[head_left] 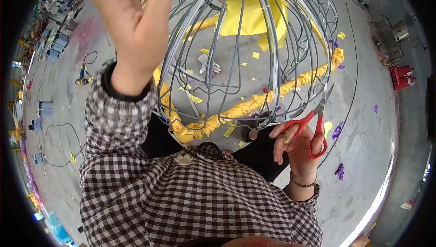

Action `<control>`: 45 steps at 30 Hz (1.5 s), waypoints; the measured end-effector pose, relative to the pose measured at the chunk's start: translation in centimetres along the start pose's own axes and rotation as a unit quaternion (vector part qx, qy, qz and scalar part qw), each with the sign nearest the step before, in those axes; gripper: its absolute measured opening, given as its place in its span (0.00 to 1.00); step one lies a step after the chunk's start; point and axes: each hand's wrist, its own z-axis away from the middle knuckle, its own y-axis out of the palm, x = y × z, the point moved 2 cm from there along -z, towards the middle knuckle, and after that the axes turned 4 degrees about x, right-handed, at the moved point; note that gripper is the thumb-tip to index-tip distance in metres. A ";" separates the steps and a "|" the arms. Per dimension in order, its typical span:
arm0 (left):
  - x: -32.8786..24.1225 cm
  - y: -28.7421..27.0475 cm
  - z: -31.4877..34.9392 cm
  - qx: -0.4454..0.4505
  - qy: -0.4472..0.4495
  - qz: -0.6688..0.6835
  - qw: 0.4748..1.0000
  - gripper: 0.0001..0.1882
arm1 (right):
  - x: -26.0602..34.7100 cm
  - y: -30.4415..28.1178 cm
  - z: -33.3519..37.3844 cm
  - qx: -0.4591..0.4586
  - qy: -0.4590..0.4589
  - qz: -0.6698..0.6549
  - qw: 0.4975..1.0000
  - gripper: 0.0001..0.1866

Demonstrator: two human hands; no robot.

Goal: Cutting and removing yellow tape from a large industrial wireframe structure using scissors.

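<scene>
My right hand [299, 149] holds a pair of scissors [316, 116] with red handles. Fingers pass through the handle loops, and the blades point up, beside the right side of a large wire frame [238, 60]. My left hand [136, 24] is raised at the upper left side of that frame; its fingertips are blurred and partly cut off by the top edge, so their grip does not show. Yellow cloth [243, 13] hangs inside the top of the frame. A crumpled orange-yellow wrapping [254, 104] winds around its lower wires.
Yellow and purple scraps [339, 171] litter the grey floor around the frame. At left lie a power tool [82, 77] with a cord and several grey-blue boxes [46, 109]. A long black cable [349, 106] runs down the right side. Farther right stands a red machine [402, 78].
</scene>
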 end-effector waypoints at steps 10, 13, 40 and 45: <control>-3.8 0.4 14.5 0.168 -0.354 0.485 0.781 0.41 | -2.6 2.7 -0.8 0.155 0.088 0.049 0.983 0.36; -4.0 -0.3 14.6 0.135 -0.385 0.696 0.591 0.42 | -2.4 3.6 -1.3 0.125 0.026 0.010 0.992 0.34; -3.3 -3.6 15.7 0.236 -0.299 0.332 0.863 0.45 | -2.2 7.7 1.0 0.143 -0.075 -0.013 0.987 0.36; -5.3 -1.6 16.8 0.387 -0.222 0.307 0.840 0.31 | -2.4 8.1 0.7 0.193 -0.056 0.401 0.894 0.19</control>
